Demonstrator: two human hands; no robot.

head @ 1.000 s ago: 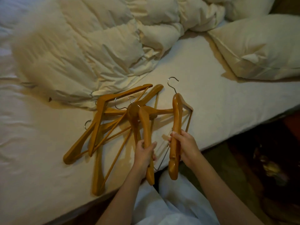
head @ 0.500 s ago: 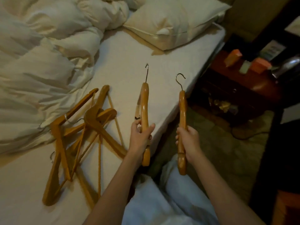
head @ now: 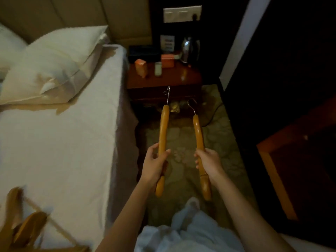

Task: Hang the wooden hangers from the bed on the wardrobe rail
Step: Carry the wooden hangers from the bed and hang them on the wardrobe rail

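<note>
1. Pale garment (head: 190,233) on me, nearest of all, just off the right edge of the bed (head: 63,142).
2. Pile of wooden hangers (head: 27,230), blurred, lying on the bed at its near corner.
3. My left hand (head: 154,164), clear of the bed's right edge and over the patterned carpet (head: 223,160). Fingers and thumb are curled round the lower half of the left-hand hanger (head: 162,128), which is seen edge-on with its metal hook pointing away from me.
4. My right hand (head: 209,164), farther from the bed than the left. Fingers are wrapped round the right-hand hanger (head: 198,131), also edge-on with its hook at the far end. The two hangers run roughly parallel and do not touch.
5. Pillow (head: 54,70), on the bed's far end, below the padded headboard (head: 91,15).
6. Nightstand (head: 181,77), dark red wood, just beside the head of the bed. It carries two orange boxes (head: 141,67), a small pale jar (head: 158,69) and a metal kettle (head: 190,50).
7. Switch plate (head: 181,14), on the wall beyond the nightstand, farthest from the bed.
</note>
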